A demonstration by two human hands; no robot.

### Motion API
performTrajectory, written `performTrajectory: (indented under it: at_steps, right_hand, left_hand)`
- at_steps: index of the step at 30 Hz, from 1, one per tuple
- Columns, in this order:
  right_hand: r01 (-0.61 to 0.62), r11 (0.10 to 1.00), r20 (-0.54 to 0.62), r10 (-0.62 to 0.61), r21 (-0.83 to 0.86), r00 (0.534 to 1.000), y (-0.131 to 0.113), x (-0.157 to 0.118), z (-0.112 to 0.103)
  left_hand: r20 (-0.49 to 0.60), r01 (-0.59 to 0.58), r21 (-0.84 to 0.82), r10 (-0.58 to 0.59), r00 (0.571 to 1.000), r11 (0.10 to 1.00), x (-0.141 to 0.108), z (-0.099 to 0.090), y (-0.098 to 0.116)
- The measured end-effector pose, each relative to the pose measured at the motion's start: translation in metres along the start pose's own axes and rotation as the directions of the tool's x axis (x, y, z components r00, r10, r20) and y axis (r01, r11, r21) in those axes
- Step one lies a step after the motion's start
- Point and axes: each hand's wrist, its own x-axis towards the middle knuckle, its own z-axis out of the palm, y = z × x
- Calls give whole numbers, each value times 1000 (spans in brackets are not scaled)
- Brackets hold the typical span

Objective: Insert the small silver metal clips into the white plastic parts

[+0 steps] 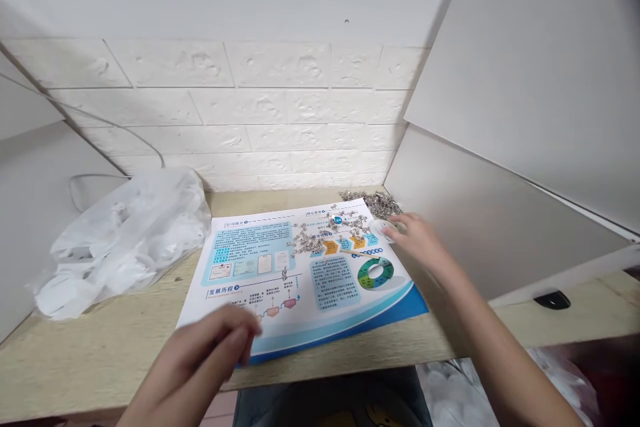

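The right hand [417, 240] is extended over the far right part of the printed sheet, thumb and fingers partly open and meeting the near side of a clear round piece [381, 231]; whether it is gripped or merely touched cannot be confirmed. The left hand [200, 353] is above the sheet's near left edge, fingers curled inward; motion blur prevents any finding on whether it holds something. Between and beyond the hands, small metal pieces [307, 243] lie loose across the upper middle of the printed sheet [197, 300], with a little cluster [285, 273] set apart nearer the left hand. A thin stick [357, 251] rests on the sheet below the scatter. A dense heap of metal pieces [383, 205] sits past the sheet's far right corner, close to the clear round piece. Status, as judged: work is under way, not complete. Some pieces are spread out singly, but much of the stock remains heaped, and no finished item can be identified. Farther out, a translucent bag of white items [125, 240] stands at the left on the wooden table [100, 360], and a dark oval object [551, 300] lies near the right edge.
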Motion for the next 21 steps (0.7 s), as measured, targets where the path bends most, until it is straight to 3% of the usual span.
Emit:
performTrajectory:
  at_steps: [1,5,9,13,15,17,19,21]
  right_hand:
    - [-27,998,41,30,-58,999,2,0,7]
    - [-92,978,88,110,-185,990,12,3,26]
    - [-96,989,3,97,-116,995,5,6,23]
    - [25,985,-91,-10,169,996,-44,1,17]
    - [81,935,-34,-74,344,997,-78,-1,22]
    - [178,884,-22,-186,432,982,-109,1,33]
    - [249,850,-62,-250,464,966,-130,7,47]
    - [297,835,-43,-313,464,949,-141,15,59]
  left_hand:
    - [47,-38,-30,39,998,999,15,3,11]
    - [63,-121,-115,129,990,986,75,14,46]
    - [112,-41,-256,72,991,966,123,24,42]
    - [156,176,-642,-98,983,746,155,47,20]
    - [288,296,-704,-122,950,645,164,61,12]
    - [426,374,-722,-52,903,583,168,71,7]
    - [409,367,-763,-43,912,533,170,74,2]
    - [306,300,-798,-77,949,522,172,71,-3]
